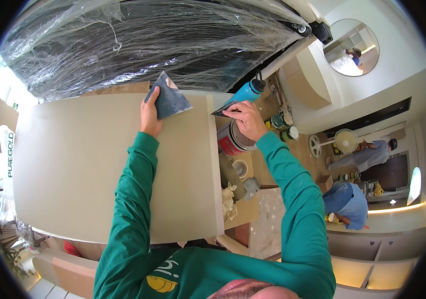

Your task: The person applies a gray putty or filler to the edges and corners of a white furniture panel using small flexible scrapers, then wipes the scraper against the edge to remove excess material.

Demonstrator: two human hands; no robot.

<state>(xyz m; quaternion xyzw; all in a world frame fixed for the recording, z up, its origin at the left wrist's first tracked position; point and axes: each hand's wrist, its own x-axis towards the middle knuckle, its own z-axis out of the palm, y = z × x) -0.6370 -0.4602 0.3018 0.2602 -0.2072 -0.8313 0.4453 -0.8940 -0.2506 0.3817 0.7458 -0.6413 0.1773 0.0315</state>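
Observation:
My left hand (151, 113) grips a thin, dark grey flat plate (172, 101) with a glossy patch near its top corner; it looks like a putty spreader. Thumb and fingers pinch its left side, above a broad beige panel (88, 164). Over the panel's right edge, my right hand (248, 119) is closed on a second dark thin blade (224, 108), seen almost edge-on. A blue bottle (249, 91) with a black lid stands just beyond that hand. Below it is a large red-and-white paint bucket (229, 142), partly hidden by the hand.
Clear plastic sheeting (148, 45) covers a dark surface at the far side. Right of the panel lie a small round tub (240, 168), crumpled paper (229, 202) and paint cans (289, 133). A standing fan (345, 141) and two people (347, 204) are farther right.

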